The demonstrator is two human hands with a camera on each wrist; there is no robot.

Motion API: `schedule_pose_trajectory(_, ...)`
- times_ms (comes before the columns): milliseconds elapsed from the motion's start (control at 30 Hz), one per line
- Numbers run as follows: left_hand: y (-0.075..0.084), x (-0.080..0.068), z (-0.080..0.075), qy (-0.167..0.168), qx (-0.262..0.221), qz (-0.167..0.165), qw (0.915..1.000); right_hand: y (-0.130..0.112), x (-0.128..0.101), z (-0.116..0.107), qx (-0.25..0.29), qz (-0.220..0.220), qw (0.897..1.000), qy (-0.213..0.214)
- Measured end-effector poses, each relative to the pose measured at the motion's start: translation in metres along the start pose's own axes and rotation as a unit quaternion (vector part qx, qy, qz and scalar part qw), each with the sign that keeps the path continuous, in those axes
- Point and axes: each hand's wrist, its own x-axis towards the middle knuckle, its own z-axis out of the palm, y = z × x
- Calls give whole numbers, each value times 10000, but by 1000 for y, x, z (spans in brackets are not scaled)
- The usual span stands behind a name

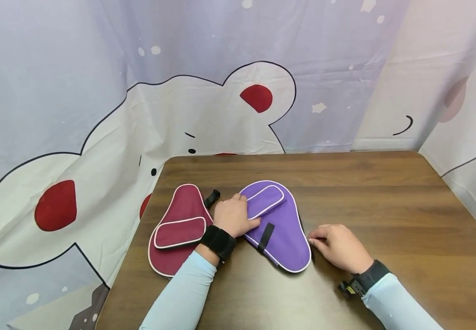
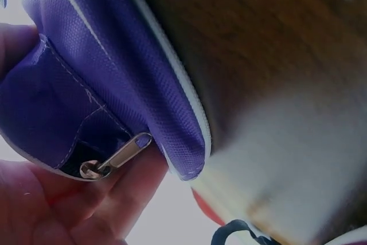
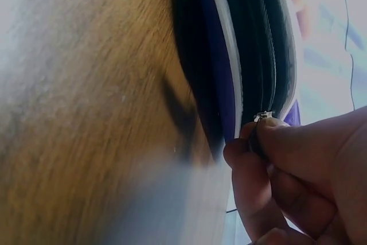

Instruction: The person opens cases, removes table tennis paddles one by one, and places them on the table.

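Observation:
A purple paddle case (image 1: 289,240) with white piping and a black strap (image 1: 265,237) lies on the table. My left hand (image 1: 232,215) holds its left edge beside the small pocket (image 1: 266,200), thumb on top and fingers beyond the edge. Close to those fingers, a metal zipper pull (image 2: 123,153) shows in the left wrist view. At the case's right side, my right hand (image 1: 341,245) pinches the zipper slider (image 3: 264,116) between thumb and forefinger. The dark zipper band (image 3: 258,38) runs along the case's side, its tooth line visible above the slider.
A dark red paddle case (image 1: 186,201) with a front pocket lies to the left, partly behind my left wrist. Its black strap (image 1: 212,198) sticks out to the right. The wooden table (image 1: 386,192) ends at a patterned cloth (image 1: 324,68) behind.

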Motion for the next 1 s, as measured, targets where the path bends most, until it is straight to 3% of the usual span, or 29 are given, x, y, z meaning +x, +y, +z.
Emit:
schedule_pose_trajectory(433, 0, 1, 3, 21, -2, -296, 9996, 6, -5, -1, -53, 220, 9997, 28)
schedule_pose_trajectory(633, 0, 1, 2, 137, 158, -569, 9982, 8, -8, -2, -44, 185, 9998, -16)
schedule_pose_trajectory(1000, 3, 2, 1, 236, 0, -680, 9974, 7, -10, -4, -98, 65, 9999, 0)
